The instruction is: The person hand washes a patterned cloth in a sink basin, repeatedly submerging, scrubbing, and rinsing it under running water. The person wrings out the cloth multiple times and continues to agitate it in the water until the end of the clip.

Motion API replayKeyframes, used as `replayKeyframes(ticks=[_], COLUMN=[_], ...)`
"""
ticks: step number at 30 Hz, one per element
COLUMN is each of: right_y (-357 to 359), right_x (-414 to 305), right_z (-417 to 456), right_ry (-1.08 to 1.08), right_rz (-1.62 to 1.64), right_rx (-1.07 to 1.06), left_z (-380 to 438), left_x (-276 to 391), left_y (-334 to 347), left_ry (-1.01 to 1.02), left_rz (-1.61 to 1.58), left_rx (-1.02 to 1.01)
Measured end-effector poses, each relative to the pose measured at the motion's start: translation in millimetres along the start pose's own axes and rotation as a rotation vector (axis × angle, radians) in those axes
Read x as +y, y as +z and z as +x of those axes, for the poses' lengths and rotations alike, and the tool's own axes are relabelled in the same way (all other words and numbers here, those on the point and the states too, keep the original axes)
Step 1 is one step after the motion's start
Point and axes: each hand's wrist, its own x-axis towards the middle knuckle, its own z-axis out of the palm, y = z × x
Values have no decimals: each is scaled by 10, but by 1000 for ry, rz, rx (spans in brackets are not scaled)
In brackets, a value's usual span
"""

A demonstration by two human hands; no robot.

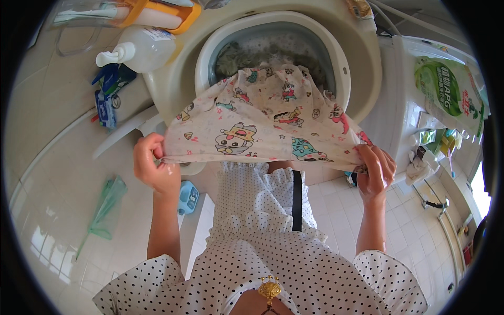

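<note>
A wet, pale pink cloth (260,122) with cartoon prints is stretched wide between my hands. My left hand (155,161) pinches its near left corner, while my right hand (374,167) grips the near right edge, where the fabric is bunched. The far part of the cloth hangs over the near rim of a white-rimmed plastic basin (342,75) and reaches down into it. Sudsy water (283,39) and a greenish wet fabric (232,59) lie inside the basin. The cloth hides the basin's near side.
The basin sits in a cream sink (370,71). Left of it stand a pump bottle (145,49) and an orange-trimmed holder (173,15). A green detergent pouch (449,86) lies on a white surface at right. A blue jug (188,199) and a green plastic bag (106,210) are at lower left.
</note>
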Motion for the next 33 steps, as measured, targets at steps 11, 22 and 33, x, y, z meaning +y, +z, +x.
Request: replayKeyframes(ticks=[11, 22, 33], right_y=[203, 751, 1002], right_x=[-352, -361, 349], right_z=[206, 368, 767], right_ry=[232, 369, 615], right_rz=[131, 548, 1427], right_rx=[360, -313, -67], left_z=[250, 295, 424], left_x=[226, 458, 290], left_y=[479, 985, 737], left_ry=[-1073, -389, -365], left_rz=[-1984, -2678, -2573], left_rx=[-484, -421, -771])
